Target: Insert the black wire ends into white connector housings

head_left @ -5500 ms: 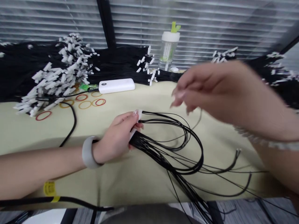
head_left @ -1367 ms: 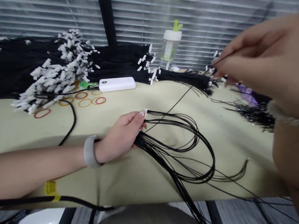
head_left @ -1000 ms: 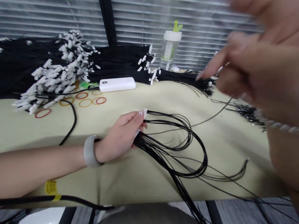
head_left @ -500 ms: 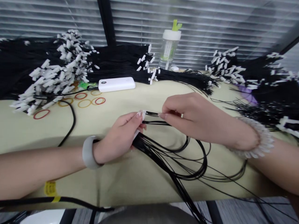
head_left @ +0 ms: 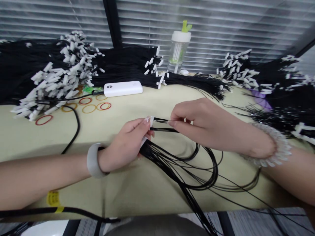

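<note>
My left hand is closed on white plastic connectors, with the end of one white connector showing past the thumb. Thin black wires run from it toward my right hand, whose thumb and forefinger pinch some of them a short way to the right. A second white connector shows below my left fingers, where a thick bundle of black wires leaves it. These wires loop over the table and hang past its front edge. My right fingertips are partly hidden behind the hand.
Piles of black wires with white connectors lie along the back and right. A white power bank, a clear bottle and several rubber bands are beyond my hands. A thick black cable crosses the front left edge.
My right hand has shifted very slightly to the right, along with the wires in its pinch. The left hand has stayed in place.
</note>
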{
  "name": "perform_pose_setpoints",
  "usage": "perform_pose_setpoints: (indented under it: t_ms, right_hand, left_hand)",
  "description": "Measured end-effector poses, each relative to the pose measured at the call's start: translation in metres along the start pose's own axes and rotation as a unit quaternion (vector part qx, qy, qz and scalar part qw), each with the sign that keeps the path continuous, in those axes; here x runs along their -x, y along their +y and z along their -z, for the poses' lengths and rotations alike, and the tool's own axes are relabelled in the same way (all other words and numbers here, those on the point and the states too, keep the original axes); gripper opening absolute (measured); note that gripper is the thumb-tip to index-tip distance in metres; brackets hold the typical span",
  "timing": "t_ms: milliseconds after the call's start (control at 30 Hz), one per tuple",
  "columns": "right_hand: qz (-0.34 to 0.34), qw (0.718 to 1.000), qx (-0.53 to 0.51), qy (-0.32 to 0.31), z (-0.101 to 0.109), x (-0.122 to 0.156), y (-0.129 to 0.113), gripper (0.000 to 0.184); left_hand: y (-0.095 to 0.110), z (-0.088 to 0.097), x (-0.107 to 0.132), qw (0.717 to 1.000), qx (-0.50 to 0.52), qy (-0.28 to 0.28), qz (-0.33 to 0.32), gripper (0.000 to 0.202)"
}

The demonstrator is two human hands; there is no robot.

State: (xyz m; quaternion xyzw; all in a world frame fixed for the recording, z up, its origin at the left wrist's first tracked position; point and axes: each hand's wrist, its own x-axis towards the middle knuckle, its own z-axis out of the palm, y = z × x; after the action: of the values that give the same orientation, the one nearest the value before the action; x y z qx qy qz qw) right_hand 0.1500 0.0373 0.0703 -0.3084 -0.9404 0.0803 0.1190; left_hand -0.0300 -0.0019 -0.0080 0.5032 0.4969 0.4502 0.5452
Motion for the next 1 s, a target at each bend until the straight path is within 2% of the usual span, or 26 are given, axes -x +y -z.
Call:
perform_pose_setpoints:
  t_ms: [67,233,367,567,633,767,900,1000]
  right_hand:
    - [0.001,1.0,-0.001,-0.003,0.0,0.0,0.0,0.018]
    - [0.002,0.999,-0.014,0.034,-0.002,-0.001,0.0,0.018]
    - [0.015,0.999,-0.032,0.032,-0.002,-0.002,0.0,0.017]
    - [0.011,0.997,-0.022,0.077,-0.004,-0.001,0.002,0.017]
    - [0.013,0.998,-0.019,0.062,-0.006,-0.001,0.003,0.017]
    - [0.018,1.0,0.006,-0.009,-0.011,-0.003,0.005,0.019]
    - [0.017,0.999,0.043,0.006,-0.018,-0.003,0.003,0.021]
    - [0.017,0.998,0.059,0.017,-0.022,-0.002,0.0,0.022]
  left_hand:
    - [0.0,0.0,0.0,1.0,0.003,0.003,-0.001,0.032]
    - [0.001,0.0,-0.001,1.0,-0.007,-0.006,0.005,0.033]
    - [0.001,0.0,-0.001,1.0,-0.002,-0.005,-0.003,0.032]
    - [0.002,-0.001,0.001,1.0,0.001,-0.01,0.002,0.034]
    - [0.002,-0.002,0.001,1.0,0.003,-0.009,0.003,0.034]
    - [0.002,-0.002,0.001,1.0,-0.005,-0.01,0.004,0.034]
    - [0.004,-0.002,0.003,0.999,-0.035,-0.023,0.007,0.035]
    - [0.005,-0.001,0.005,0.996,-0.068,-0.059,0.006,0.035]
